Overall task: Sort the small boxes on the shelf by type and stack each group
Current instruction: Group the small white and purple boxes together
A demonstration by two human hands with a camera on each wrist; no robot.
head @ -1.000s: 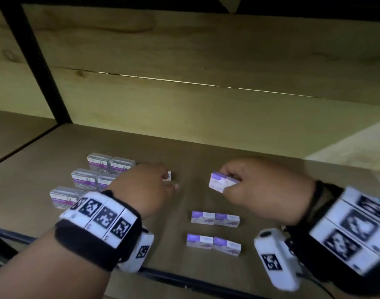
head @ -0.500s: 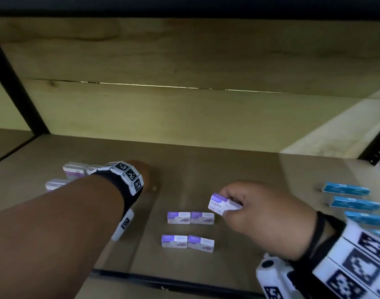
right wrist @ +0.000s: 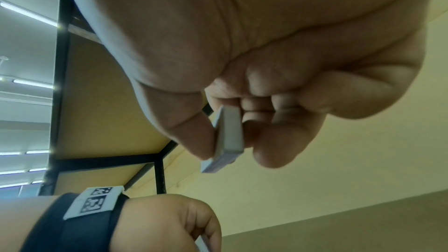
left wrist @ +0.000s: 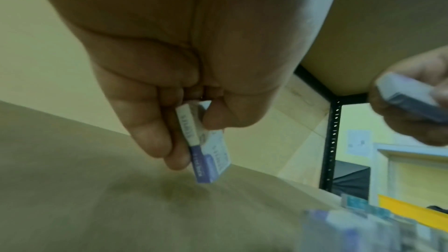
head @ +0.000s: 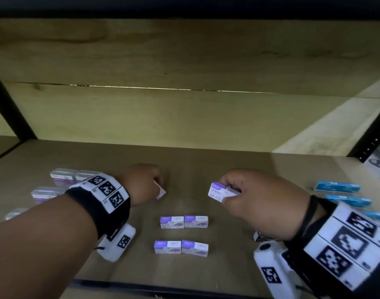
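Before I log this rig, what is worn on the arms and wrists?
Both forearms are bare, no sleeves. Each wrist has a black band topped by white tiles with black square-pattern markers; the right band carries bigger-looking tiles. A white camera box hangs under each wrist, also marker-tagged.

Two small purple-and-white staples boxes are off the wooden shelf. One staples box is held tilted, its "STAPLES" face showing, above the shelf's middle. The other held box hangs on end, purple end downward, just above the board. Four matching boxes lie flat near the front edge, in two touching pairs. Larger purple-labelled boxes sit toward the left end; blue boxes lie flat at the right end.
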